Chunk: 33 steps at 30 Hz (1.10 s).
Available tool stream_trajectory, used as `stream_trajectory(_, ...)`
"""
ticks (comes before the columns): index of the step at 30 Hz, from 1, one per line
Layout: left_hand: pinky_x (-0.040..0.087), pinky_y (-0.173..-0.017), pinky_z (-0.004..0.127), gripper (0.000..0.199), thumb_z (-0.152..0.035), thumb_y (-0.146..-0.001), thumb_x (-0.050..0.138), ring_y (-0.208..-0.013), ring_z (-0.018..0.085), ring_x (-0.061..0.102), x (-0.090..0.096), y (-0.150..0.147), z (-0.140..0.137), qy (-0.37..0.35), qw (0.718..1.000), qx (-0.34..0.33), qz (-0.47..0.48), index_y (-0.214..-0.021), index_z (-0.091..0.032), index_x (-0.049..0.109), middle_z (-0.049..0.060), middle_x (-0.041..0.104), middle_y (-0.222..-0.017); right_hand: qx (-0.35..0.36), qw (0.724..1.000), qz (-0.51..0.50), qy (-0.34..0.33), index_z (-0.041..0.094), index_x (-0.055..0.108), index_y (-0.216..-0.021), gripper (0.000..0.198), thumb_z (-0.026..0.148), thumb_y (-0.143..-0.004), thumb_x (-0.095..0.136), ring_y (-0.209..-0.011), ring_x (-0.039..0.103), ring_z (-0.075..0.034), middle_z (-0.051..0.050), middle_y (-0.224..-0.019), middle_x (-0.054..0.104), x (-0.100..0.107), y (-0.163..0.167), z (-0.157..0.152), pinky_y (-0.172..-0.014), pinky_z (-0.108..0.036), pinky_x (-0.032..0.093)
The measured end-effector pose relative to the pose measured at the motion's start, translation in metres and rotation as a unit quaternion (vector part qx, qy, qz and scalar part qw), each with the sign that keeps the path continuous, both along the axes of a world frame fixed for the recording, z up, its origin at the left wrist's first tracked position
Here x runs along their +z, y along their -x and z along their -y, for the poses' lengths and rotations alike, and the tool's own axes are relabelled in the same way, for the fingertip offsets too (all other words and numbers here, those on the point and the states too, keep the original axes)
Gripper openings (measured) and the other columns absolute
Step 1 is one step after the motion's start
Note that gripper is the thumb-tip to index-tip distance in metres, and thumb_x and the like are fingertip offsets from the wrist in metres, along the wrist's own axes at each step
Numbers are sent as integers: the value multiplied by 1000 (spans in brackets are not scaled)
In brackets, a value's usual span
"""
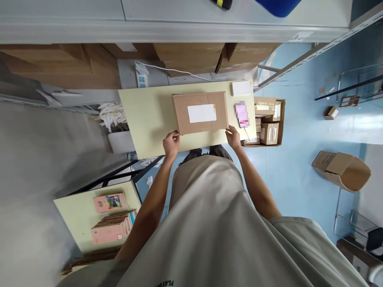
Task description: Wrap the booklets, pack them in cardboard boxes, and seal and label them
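Observation:
A flat brown cardboard box (182,113) with a blank-looking white label (201,114) on its top lies on the pale yellow table (146,123). My left hand (171,144) is at the box's near left corner, its fingers curled in and gripping there. At the near right corner, my right hand (233,137) has thumb and fingers closed on the edge. The box's underside is hidden. Right of the box, a phone (241,114) with a pink, partly blurred screen rests on the table, and behind it sits a white stack of labels or paper (242,88).
Beyond the table stands a grey shelf (179,30) with large cartons (188,56) under it and a power strip (141,77). On the right is an open carton of small boxes (283,119). A side table (72,211) at lower left bears pink packages (109,235).

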<state>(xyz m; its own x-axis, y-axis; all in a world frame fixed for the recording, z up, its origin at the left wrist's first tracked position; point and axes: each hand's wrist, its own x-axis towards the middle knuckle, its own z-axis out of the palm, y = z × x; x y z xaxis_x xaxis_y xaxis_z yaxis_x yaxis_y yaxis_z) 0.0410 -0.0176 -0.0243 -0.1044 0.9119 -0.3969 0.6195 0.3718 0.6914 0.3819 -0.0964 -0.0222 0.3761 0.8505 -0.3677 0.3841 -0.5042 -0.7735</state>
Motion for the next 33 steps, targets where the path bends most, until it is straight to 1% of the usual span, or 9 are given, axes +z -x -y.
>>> stream_trajectory(5,71,-95,38,34,-19,-98,61,-104,25,85,13,7,-10,-78,996,52,-4,-123,-19,83,17,84,-134,-37,998,36,-21,12,80,-135,46,45,-107,64,-125,82,-32,-27,-141,81,-1,-45,-7,-113,-56,69)
stream_trajectory(9,71,-97,37,37,-25,-105,59,-115,26,84,34,-16,-21,-136,989,54,-2,-134,-21,81,15,81,-136,-43,996,61,-47,14,84,-124,49,57,-108,65,-112,83,-32,-24,-130,84,-1,-79,-24,-109,-55,70)
stream_trajectory(14,71,-107,40,35,-39,-115,58,-121,27,82,59,-90,-33,-186,982,-1,10,-137,-24,82,12,81,-134,-54,996,45,-57,20,82,-107,59,76,-107,64,-100,82,-30,-18,-113,86,-2,-120,-47,-100,-51,71)
stream_trajectory(18,71,-106,38,37,-39,-119,55,-121,25,81,70,-168,-43,-184,980,-65,40,-140,-25,82,12,82,-138,-33,997,22,-60,21,79,-105,57,75,-110,61,-101,82,-29,-16,-108,86,-4,-155,-65,-99,-48,70)
stream_trajectory(21,70,-110,40,35,-32,-117,57,-122,25,81,69,-224,-48,-171,978,-107,53,-140,-25,82,11,83,-140,-25,998,13,-58,20,79,-106,55,71,-112,60,-103,82,-29,-16,-109,86,-11,-180,-81,-100,-48,70)
stream_trajectory(24,70,-109,38,37,-25,-115,58,-122,24,81,53,-273,-57,-148,977,-129,79,-145,-25,80,12,82,-143,-22,997,20,-65,22,78,-106,52,69,-114,59,-104,81,-27,-15,-112,85,-25,-203,-101,-103,-47,69)
stream_trajectory(26,70,-105,37,39,-21,-113,60,-122,24,81,31,-301,-70,-126,979,-129,98,-148,-24,78,12,82,-141,-17,997,30,-74,22,78,-109,52,69,-115,57,-106,80,-27,-16,-117,84,-40,-216,-116,-104,-46,69)
stream_trajectory(30,69,-103,39,34,-15,-105,69,-110,26,82,-32,-345,-110,-66,990,-86,86,-137,-19,80,15,81,-137,-37,996,41,-73,19,81,-127,52,65,-117,57,-119,80,-30,-21,-133,78,-77,-233,-147,-111,-51,69)
stream_trajectory(33,65,-113,44,25,-14,-100,75,-107,28,82,-76,-365,-141,-45,996,-39,64,-123,-20,82,14,80,-126,-53,997,43,-42,16,79,-142,53,60,-117,61,-124,79,-32,-24,-144,75,-102,-236,-166,-114,-55,69)
